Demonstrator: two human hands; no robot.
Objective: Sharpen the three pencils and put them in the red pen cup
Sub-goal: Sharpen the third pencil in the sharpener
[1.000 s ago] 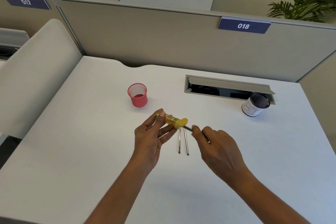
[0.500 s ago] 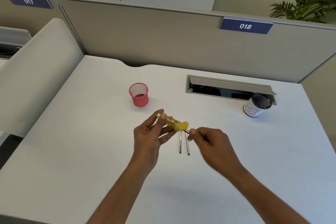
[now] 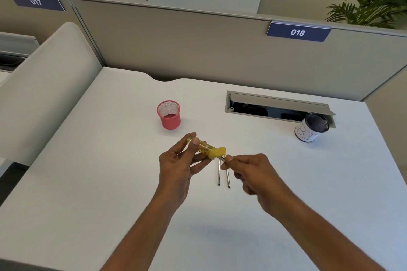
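My left hand (image 3: pixel 178 167) holds a yellow see-through pencil sharpener (image 3: pixel 206 148) above the desk, its yellow cap end pointing right. My right hand (image 3: pixel 253 174) pinches a dark pencil (image 3: pixel 222 158) whose tip sits in the sharpener; most of that pencil is hidden by my fingers. Two more dark pencils (image 3: pixel 223 175) lie side by side on the white desk (image 3: pixel 92 182) just below my hands. The red mesh pen cup (image 3: pixel 169 115) stands upright and looks empty, beyond my left hand.
A white-wrapped cup with a dark inside (image 3: pixel 311 128) stands at the right, next to an open cable tray (image 3: pixel 277 105) set in the desk. Grey partitions close off the back and left side.
My right hand has slid closer to the sharpener, so less of the held pencil shows. My left hand has tilted the sharpener slightly.
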